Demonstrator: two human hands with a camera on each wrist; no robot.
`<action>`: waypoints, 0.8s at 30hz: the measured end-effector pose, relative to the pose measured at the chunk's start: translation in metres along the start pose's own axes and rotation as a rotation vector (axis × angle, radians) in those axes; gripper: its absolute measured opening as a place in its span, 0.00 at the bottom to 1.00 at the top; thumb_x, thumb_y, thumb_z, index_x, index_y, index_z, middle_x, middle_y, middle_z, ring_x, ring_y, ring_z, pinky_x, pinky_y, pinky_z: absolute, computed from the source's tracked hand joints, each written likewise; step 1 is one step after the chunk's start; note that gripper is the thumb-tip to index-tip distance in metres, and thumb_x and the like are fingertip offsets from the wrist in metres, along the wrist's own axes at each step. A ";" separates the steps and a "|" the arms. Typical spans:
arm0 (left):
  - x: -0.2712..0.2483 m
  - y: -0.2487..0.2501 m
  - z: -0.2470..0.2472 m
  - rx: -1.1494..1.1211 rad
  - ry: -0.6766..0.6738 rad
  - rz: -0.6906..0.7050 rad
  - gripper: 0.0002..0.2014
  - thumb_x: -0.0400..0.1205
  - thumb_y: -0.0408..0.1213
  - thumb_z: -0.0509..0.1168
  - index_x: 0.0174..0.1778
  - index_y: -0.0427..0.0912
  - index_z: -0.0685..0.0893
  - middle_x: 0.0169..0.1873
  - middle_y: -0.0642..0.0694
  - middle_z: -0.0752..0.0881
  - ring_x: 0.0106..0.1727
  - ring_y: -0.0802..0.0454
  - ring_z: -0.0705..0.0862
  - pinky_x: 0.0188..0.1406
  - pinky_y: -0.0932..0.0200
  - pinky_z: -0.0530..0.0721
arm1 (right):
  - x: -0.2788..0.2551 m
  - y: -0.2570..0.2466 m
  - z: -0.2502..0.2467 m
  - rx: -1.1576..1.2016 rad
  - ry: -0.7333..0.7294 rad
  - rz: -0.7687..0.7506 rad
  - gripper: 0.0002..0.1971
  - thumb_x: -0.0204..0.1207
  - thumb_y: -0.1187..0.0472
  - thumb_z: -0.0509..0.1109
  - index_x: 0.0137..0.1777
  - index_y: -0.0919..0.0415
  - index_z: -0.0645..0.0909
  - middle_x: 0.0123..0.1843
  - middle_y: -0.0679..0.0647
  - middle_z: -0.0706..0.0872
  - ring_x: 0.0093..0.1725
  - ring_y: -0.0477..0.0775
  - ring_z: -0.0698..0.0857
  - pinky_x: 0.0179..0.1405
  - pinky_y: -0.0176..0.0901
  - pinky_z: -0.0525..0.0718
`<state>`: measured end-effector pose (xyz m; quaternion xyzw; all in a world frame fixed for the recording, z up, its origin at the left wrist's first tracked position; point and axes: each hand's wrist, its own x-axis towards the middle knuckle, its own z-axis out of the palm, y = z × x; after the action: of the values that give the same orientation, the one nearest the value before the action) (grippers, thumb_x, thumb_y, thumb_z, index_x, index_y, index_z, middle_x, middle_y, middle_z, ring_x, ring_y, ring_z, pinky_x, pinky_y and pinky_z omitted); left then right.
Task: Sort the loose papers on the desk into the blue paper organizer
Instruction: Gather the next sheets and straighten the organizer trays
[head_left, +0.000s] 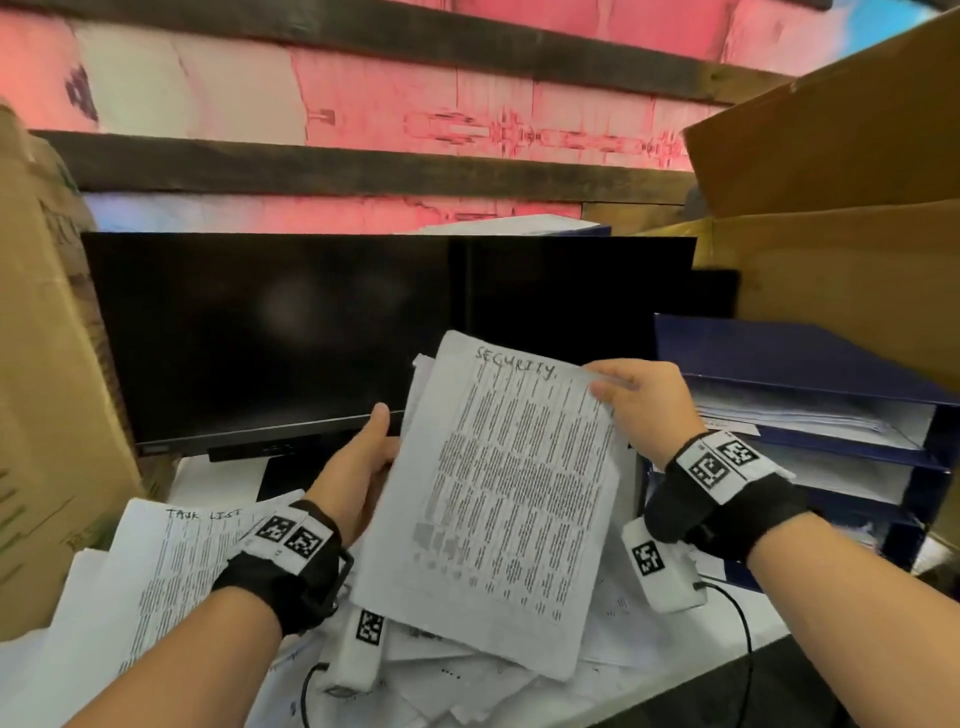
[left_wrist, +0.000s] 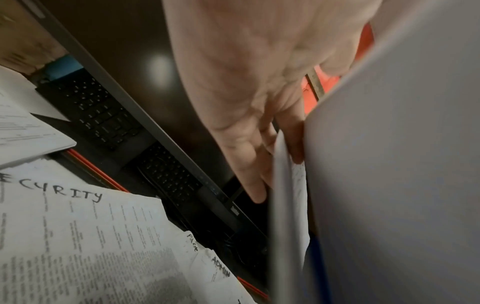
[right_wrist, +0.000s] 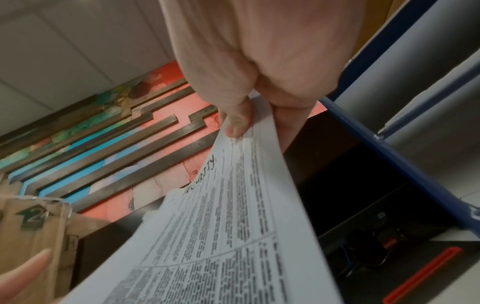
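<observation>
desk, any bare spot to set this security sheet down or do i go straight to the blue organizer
Desk is crowded: loose papers cover it from the monitor forward. A bare strip lies between the pile and the blue organizer, whose shelves show room.

Black wristbands (head_left: 291, 577), checkered white tags (head_left: 722, 460)

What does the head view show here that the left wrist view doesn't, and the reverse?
Only the head view: the right hand pinching the SECURITY sheet's top corner, the blue organizer, and a TASK LIST page. Only the left wrist view: a keyboard under the monitor and a scrap marked ADMIN. Both: the left hand holding papers and the dark monitor.
</observation>
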<state>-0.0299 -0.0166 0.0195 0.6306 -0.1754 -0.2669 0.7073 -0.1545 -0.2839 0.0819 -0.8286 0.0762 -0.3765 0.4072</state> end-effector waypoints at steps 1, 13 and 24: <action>-0.002 -0.001 0.005 0.059 0.021 0.049 0.31 0.84 0.60 0.55 0.49 0.33 0.87 0.38 0.40 0.88 0.39 0.43 0.87 0.38 0.54 0.84 | 0.000 0.001 0.001 -0.014 -0.005 0.002 0.13 0.80 0.68 0.68 0.61 0.61 0.86 0.53 0.50 0.87 0.57 0.49 0.84 0.64 0.48 0.81; 0.003 -0.021 0.007 0.077 0.363 0.140 0.05 0.79 0.30 0.70 0.45 0.32 0.89 0.41 0.36 0.92 0.42 0.39 0.91 0.43 0.48 0.88 | -0.002 0.013 0.006 0.201 0.020 0.035 0.13 0.77 0.68 0.71 0.60 0.58 0.87 0.63 0.46 0.84 0.64 0.38 0.79 0.66 0.28 0.72; 0.004 -0.025 0.009 0.092 0.426 0.169 0.07 0.84 0.38 0.65 0.45 0.44 0.88 0.39 0.45 0.92 0.40 0.49 0.90 0.37 0.58 0.84 | -0.028 0.044 0.020 0.318 -0.192 0.366 0.23 0.76 0.63 0.73 0.71 0.58 0.73 0.61 0.53 0.87 0.54 0.48 0.88 0.51 0.44 0.88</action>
<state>-0.0357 -0.0271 -0.0039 0.6874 -0.0863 -0.0593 0.7187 -0.1522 -0.2885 0.0260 -0.7584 0.1256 -0.2237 0.5991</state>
